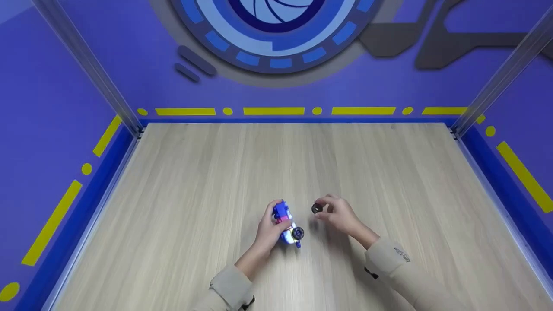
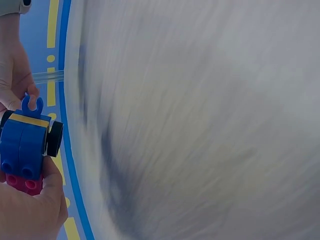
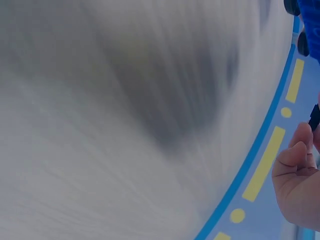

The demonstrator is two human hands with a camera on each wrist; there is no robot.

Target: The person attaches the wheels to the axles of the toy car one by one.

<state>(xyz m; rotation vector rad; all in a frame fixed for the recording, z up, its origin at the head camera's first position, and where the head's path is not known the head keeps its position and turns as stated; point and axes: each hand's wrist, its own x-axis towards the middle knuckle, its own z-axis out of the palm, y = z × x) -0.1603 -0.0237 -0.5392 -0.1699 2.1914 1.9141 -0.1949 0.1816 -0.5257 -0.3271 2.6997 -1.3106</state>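
My left hand (image 1: 268,228) grips a small toy car built of blue, pink and white blocks (image 1: 281,210), thumb across its side. A black wheel (image 1: 298,233) is fitted at the car's near end. In the left wrist view, the car's blue end (image 2: 22,147) shows a yellow strip, a blue hook-like clip (image 2: 32,103) and a black wheel (image 2: 55,139) at its side. To the right of the car, my right hand (image 1: 341,214) pinches a loose black tyre-like ring (image 1: 314,209) between thumb and fingers, apart from the car. Only a dark edge of that ring (image 3: 315,117) shows in the right wrist view.
Both hands are above a pale wood-grain tabletop (image 1: 207,172). Blue-purple panels (image 1: 129,65) with yellow dashes enclose its back and sides, with metal posts (image 1: 86,60) at the far corners.
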